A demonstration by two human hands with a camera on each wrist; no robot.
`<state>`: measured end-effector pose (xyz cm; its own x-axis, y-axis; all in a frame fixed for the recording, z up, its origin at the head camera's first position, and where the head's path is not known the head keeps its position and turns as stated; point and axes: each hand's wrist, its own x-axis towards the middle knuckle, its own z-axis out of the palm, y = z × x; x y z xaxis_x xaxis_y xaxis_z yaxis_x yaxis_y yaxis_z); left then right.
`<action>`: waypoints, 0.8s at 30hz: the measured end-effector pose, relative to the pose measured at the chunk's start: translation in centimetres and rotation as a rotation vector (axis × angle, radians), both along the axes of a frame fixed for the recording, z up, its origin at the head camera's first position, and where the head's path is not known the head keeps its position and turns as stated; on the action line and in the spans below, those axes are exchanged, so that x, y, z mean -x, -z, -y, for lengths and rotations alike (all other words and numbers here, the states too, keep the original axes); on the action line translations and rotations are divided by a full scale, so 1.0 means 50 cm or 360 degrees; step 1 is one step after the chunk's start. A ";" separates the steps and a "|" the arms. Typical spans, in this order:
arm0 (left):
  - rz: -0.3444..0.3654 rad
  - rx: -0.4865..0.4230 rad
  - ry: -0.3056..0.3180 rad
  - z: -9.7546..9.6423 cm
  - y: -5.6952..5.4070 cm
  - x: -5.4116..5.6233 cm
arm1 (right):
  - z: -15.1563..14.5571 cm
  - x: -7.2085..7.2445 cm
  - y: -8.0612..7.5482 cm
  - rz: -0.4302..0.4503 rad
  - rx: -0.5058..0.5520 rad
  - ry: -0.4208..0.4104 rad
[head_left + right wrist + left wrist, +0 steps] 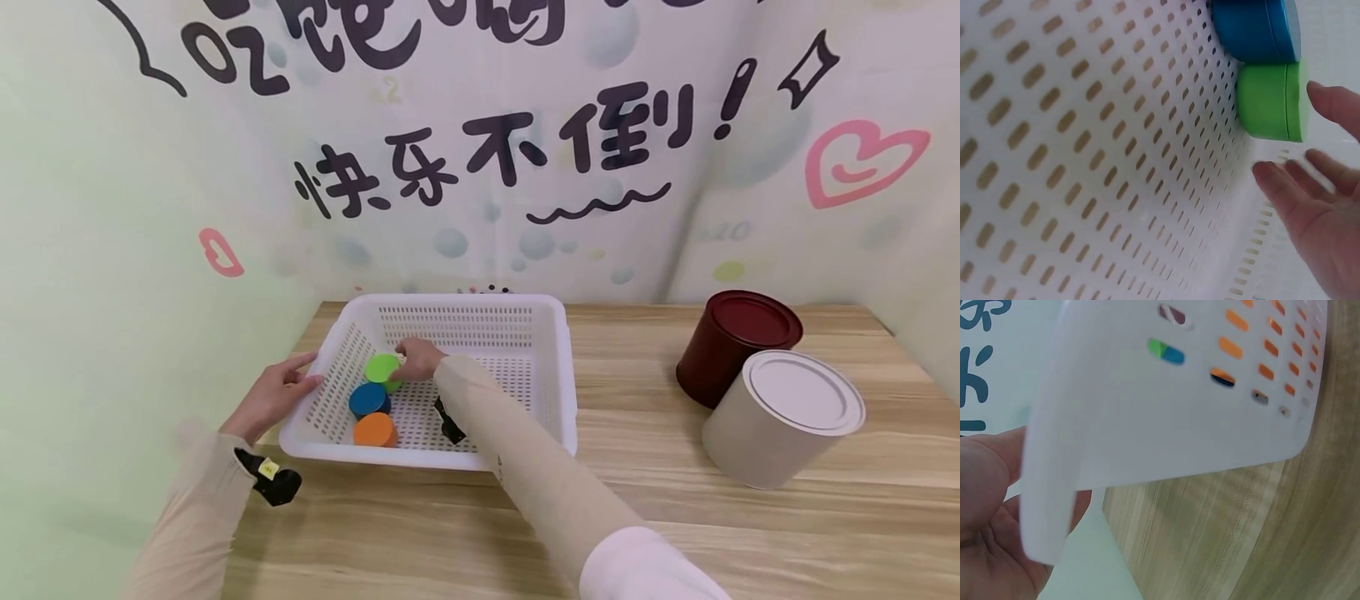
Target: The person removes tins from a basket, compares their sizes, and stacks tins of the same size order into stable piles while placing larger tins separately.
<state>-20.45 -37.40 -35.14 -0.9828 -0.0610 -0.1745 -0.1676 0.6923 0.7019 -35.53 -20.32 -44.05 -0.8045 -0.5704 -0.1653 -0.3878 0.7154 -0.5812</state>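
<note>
A white perforated plastic basket (pixel 567 375) stands on the wooden table. Along its left side, inside, three small round lidded tins form a row: green (pixel 381 367), blue (pixel 370 401) and orange (pixel 375 431). My left hand (pixel 272 395) grips the basket's left rim, with the rim between thumb and fingers in the left wrist view. Inside the basket, my right hand (pixel 422 360) is beside the green tin. The right wrist view shows its thumb and fingers (pixel 1282 184) spread around a gap near that tin, apparently not touching it.
On the right of the table (pixel 645 500) stand a dark red paint can (pixel 697 358) and a light beige can (pixel 750 433), close together. A printed cloth wall (pixel 480 242) rises behind the table, and another wall (pixel 112 333) borders the left.
</note>
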 end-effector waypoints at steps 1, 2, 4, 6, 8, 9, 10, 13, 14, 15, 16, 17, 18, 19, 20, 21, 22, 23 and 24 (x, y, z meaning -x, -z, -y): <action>0.0002 -0.0002 -0.0001 0.000 0.000 0.000 | -0.007 -0.021 -0.027 0.0038 0.0012 -0.0008; 0.0004 -0.0004 -0.0002 0.000 0.000 -0.001 | -0.014 -0.043 -0.053 0.0062 0.0017 -0.0019; 0.0003 -0.0013 0.0000 0.000 0.000 -0.001 | -0.031 -0.086 -0.101 0.0035 0.0061 -0.0063; -0.0002 -0.0024 0.0000 0.000 0.000 -0.002 | -0.028 -0.083 -0.093 -0.0038 0.0084 -0.0103; -0.0006 -0.0034 0.0003 0.001 0.001 -0.003 | -0.028 -0.085 -0.096 -0.0083 0.0030 -0.0120; -0.0007 -0.0039 0.0005 0.001 0.001 -0.003 | -0.026 -0.081 -0.093 -0.0088 0.0014 -0.0121; -0.0008 -0.0046 0.0009 0.000 0.001 -0.003 | -0.024 -0.074 -0.085 -0.0083 0.0004 -0.0114; -0.0010 -0.0045 0.0020 -0.001 0.000 -0.002 | -0.028 -0.069 -0.084 -0.0025 -0.0026 -0.0071; -0.0012 -0.0044 0.0025 -0.001 -0.001 -0.002 | -0.033 -0.071 -0.086 -0.0001 -0.0012 -0.0055; -0.0014 -0.0040 0.0027 -0.001 -0.001 -0.002 | -0.037 -0.070 -0.087 0.0021 0.0005 -0.0038; -0.0020 -0.0033 0.0029 -0.001 -0.001 -0.002 | -0.042 -0.069 -0.088 0.0036 0.0011 -0.0023; -0.0022 -0.0025 0.0027 0.000 0.000 -0.002 | -0.046 -0.068 -0.088 0.0052 0.0017 -0.0010; -0.0025 -0.0018 0.0025 0.001 0.000 -0.003 | -0.050 -0.067 -0.088 0.0069 0.0024 0.0003; -0.0026 -0.0013 0.0020 0.001 0.001 -0.003 | -0.055 -0.066 -0.087 0.0078 0.0031 0.0007; -0.0031 -0.0008 0.0020 0.002 0.002 -0.003 | -0.059 -0.065 -0.087 0.0090 0.0038 0.0007; -0.0032 -0.0007 0.0016 0.003 0.003 -0.004 | -0.062 -0.064 -0.084 0.0089 0.0043 0.0003; -0.0034 -0.0006 0.0012 0.003 0.004 -0.004 | -0.065 -0.063 -0.082 0.0087 0.0050 -0.0009; -0.0032 -0.0010 0.0007 0.003 0.005 -0.004 | -0.068 -0.062 -0.081 0.0088 0.0065 -0.0022; -0.0035 -0.0011 0.0006 0.004 0.006 -0.004 | -0.069 -0.062 -0.080 0.0094 0.0084 -0.0038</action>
<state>-20.25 -37.58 -35.41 -0.9866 -0.0564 -0.1533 -0.1496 0.6880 0.7101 -32.43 -16.87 -40.04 -0.7803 -0.5986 -0.1813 -0.3682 0.6740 -0.6405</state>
